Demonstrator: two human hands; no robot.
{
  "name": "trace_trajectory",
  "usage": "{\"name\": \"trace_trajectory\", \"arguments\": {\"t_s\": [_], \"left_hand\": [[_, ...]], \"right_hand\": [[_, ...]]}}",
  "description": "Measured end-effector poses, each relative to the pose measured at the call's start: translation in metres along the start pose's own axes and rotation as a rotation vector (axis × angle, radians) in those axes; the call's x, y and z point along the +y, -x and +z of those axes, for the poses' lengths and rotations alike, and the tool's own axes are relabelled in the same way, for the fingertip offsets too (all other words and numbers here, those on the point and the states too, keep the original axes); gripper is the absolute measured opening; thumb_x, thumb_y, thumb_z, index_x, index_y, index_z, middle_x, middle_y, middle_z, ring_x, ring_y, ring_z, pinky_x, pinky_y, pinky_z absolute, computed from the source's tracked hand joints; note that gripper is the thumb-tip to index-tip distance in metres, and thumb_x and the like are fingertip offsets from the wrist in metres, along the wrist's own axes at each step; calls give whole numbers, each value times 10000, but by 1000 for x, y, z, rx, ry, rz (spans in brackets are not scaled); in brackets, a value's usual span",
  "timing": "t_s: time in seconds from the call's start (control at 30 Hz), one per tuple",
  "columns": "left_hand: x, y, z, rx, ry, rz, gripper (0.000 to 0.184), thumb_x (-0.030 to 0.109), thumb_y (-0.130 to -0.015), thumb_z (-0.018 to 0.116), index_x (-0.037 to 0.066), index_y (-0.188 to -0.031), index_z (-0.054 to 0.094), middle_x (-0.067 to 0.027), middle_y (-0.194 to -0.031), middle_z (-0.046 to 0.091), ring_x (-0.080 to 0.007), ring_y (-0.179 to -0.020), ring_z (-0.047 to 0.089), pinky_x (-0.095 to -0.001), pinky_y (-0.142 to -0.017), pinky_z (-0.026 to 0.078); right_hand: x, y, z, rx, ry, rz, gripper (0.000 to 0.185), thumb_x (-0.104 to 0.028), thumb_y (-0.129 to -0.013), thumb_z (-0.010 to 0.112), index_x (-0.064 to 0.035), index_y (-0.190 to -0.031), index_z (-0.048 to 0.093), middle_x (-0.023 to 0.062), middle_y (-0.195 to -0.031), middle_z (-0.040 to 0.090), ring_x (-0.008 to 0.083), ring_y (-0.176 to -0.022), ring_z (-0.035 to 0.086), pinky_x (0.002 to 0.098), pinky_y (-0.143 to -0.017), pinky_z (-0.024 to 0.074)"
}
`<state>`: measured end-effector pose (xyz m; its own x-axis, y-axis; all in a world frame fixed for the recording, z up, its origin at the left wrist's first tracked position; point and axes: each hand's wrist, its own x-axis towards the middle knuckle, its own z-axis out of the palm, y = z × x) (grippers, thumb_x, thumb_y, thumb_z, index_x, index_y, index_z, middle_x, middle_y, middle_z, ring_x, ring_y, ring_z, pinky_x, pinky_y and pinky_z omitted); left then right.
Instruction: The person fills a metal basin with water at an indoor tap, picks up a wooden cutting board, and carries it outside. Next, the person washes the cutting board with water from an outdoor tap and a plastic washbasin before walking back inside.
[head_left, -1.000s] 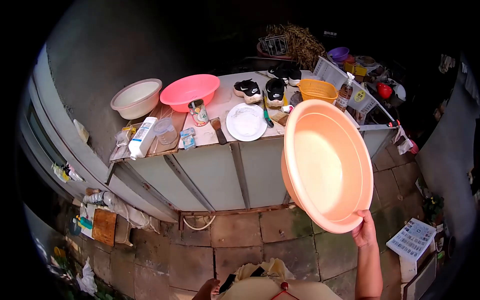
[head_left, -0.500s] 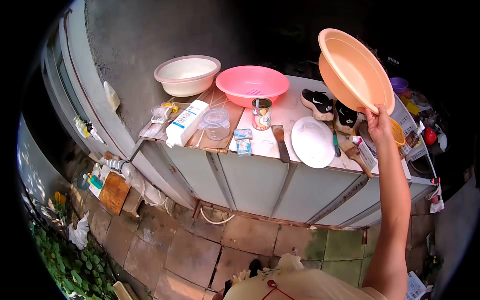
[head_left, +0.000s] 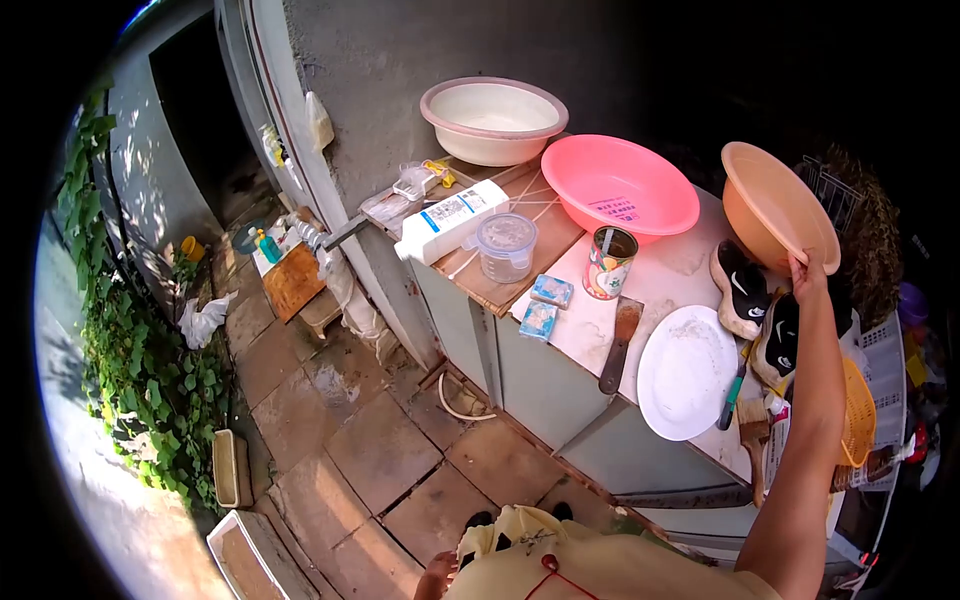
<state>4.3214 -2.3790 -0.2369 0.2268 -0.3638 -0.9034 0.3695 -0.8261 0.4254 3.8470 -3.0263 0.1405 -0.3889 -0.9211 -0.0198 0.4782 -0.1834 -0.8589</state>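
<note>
My right hand is closed on the near rim of an orange plastic basin. The basin is tilted, at the back right of the table, just behind a pair of black-and-white shoes. Whether its base touches the table is hidden. Low in the view, part of my left hand shows beside my yellow clothing; its fingers cannot be made out. To the left of the orange basin are a pink basin and a white basin.
On the table lie a white oval plate, a scraper, a brush, a tin can, two blue-and-white packets, a lidded plastic tub and a white bottle. A yellow basket is at the right.
My right hand has brought the orange basin down towards the back right of the table. The view has swung left, and part of my left hand now shows low down.
</note>
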Motion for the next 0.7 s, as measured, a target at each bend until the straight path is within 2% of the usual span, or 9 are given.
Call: {"name": "trace_trajectory", "arguments": {"t_s": [0.03,0.13,0.2,0.23,0.33,0.4,0.53,0.57,0.7], "left_hand": [[5,16,20,16,14,-89,345,343,-804,446,109,-1046,521,-48,-958,573,-181,-904,529,-341,-718,408],[-111,-87,44,101,-292,178,367,361,-801,458,87,-1023,560,-87,-961,582,-183,-901,534,-299,-771,402],[-80,-30,59,116,-172,246,374,347,-796,475,79,-1044,555,-102,-1020,567,-193,-926,526,-292,-822,384],[-40,12,64,-39,125,36,369,327,-791,495,77,-1059,543,-87,-1041,557,-202,-953,512,-292,-811,396],[-103,-54,63,41,-100,108,387,322,-789,510,87,-1098,513,-65,-1075,531,-203,-985,489,-329,-776,425],[-102,-44,66,88,33,52,406,331,-789,511,100,-1123,490,-65,-1108,505,-211,-1015,468,-357,-757,437],[-79,2,75,177,292,-50,452,352,-781,520,135,-1170,441,-59,-1208,423,-233,-1094,401,-435,-725,452],[-86,1,78,181,301,-49,452,352,-781,520,135,-1170,441,-59,-1208,423,-233,-1094,401,-435,-725,452],[-137,-10,95,110,168,-132,488,414,-794,472,152,-1202,415,-66,-1234,399,-232,-1101,394,-392,-757,440]], "right_hand": [[9,-12,-5,-29,21,22,202,-142,-751,549,9,-872,492,113,-852,559,194,-726,590,245,-660,533],[23,-36,-9,-29,95,159,176,-153,-771,530,7,-843,522,94,-771,584,190,-678,604,217,-613,535],[21,-33,-2,-30,119,262,208,-159,-792,499,32,-869,523,131,-781,593,210,-675,611,224,-573,540],[16,-28,1,-58,120,303,221,-158,-802,481,45,-883,518,153,-795,593,218,-680,613,230,-571,541],[9,-23,6,-100,118,365,266,-176,-829,455,72,-908,506,205,-826,585,232,-691,615,239,-573,543],[4,-11,14,-71,154,377,305,-209,-833,469,78,-931,493,196,-814,585,241,-704,613,245,-580,543],[-9,0,22,-338,251,513,296,-276,-810,520,15,-866,522,112,-697,603,108,-533,585,160,-456,500],[-20,54,48,-266,345,491,270,-294,-799,537,-27,-837,550,20,-607,580,30,-424,505,104,-372,415],[-27,81,76,-549,339,322,220,-269,-798,545,-54,-838,565,-48,-546,483,-11,-388,388,87,-346,324]]}}
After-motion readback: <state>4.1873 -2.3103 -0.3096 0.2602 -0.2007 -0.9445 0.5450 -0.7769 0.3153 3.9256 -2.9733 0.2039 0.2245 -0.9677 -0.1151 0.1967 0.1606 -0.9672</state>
